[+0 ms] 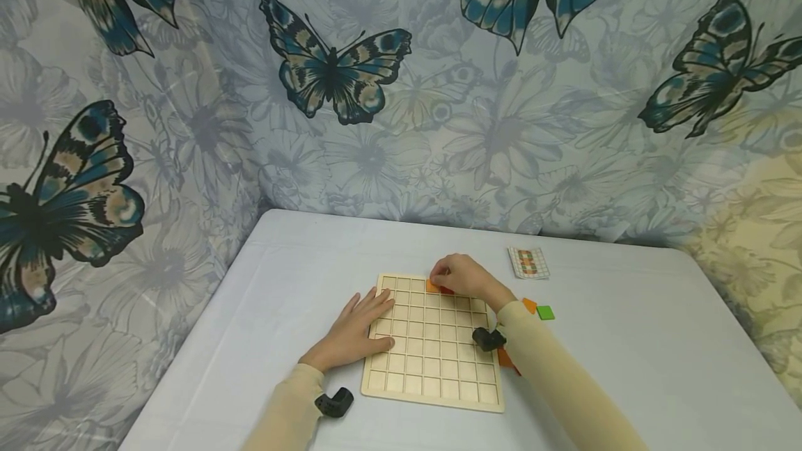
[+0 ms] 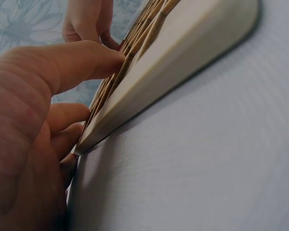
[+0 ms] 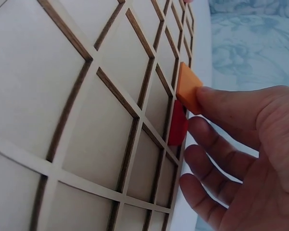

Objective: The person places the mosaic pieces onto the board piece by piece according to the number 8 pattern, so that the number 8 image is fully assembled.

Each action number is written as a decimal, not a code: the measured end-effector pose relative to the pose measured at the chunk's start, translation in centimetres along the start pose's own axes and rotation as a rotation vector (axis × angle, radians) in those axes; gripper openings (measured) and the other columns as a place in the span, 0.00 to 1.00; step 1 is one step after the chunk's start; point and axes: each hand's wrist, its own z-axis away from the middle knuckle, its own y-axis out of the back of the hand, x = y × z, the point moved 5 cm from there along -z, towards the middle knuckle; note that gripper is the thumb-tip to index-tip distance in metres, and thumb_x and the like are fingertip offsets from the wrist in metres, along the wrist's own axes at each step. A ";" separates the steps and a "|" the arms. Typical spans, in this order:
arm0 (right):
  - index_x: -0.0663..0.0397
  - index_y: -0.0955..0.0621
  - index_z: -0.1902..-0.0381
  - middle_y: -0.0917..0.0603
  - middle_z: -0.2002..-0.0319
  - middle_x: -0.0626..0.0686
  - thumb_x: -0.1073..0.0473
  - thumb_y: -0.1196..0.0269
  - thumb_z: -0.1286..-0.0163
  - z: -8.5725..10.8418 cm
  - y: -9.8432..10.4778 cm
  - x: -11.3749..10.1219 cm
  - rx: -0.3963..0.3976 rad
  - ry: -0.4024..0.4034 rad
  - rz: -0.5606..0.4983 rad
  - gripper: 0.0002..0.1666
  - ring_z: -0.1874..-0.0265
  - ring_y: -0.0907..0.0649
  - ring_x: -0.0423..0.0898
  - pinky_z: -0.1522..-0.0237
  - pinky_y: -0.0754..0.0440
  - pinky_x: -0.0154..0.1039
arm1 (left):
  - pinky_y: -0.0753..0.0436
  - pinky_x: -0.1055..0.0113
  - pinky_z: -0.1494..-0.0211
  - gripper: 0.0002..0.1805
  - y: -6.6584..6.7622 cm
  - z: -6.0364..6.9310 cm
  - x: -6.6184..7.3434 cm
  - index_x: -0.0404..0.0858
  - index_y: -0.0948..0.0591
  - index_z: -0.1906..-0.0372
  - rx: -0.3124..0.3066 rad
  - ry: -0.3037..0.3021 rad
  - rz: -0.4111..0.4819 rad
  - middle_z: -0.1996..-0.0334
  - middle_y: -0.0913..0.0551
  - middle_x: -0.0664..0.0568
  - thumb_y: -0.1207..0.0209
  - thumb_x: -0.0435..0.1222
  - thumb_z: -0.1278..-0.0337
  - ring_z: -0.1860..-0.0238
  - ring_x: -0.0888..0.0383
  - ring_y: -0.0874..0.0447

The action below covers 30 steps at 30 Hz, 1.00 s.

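A pale wooden grid board (image 1: 432, 350) lies on the white table. My left hand (image 1: 351, 333) rests spread along its left edge, the fingertips and thumb touching the board. At the far row, my right hand (image 1: 465, 275) pinches an orange square tile (image 3: 189, 89) between thumb and forefinger. In the right wrist view the tile stands tilted over the grid, right beside a red tile (image 3: 177, 126) in the far row. The other right fingers curl loosely near the board's far edge. The left wrist view shows the left thumb (image 2: 94, 60) on the board's rim.
A small card with a coloured pattern (image 1: 529, 263) lies beyond the board, to the right. Nearer are a loose orange tile (image 1: 530, 305) and a green tile (image 1: 546, 312). More orange and red pieces (image 1: 505, 358) lie partly hidden by the right forearm. Butterfly-patterned cloth backs the table.
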 end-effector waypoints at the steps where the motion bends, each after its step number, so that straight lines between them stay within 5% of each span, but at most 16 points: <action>1: 0.49 0.11 0.61 0.11 0.62 0.47 0.55 0.37 0.27 0.0 0.0 0.0 0.004 0.002 0.006 0.09 0.61 0.18 0.43 0.55 0.16 0.43 | 0.65 0.45 0.14 0.42 0.0 0.0 0.0 0.41 0.35 0.22 0.000 0.000 0.000 0.18 0.45 0.52 0.39 0.52 0.38 0.16 0.50 0.59; 30: 0.51 0.14 0.63 0.13 0.64 0.48 0.57 0.37 0.28 -0.1 -0.6 -0.3 0.029 -0.021 0.054 0.07 0.65 0.20 0.42 0.61 0.18 0.40 | 0.66 0.47 0.14 0.42 0.0 0.0 0.0 0.42 0.36 0.22 -0.005 0.011 0.007 0.18 0.46 0.53 0.39 0.52 0.39 0.16 0.51 0.60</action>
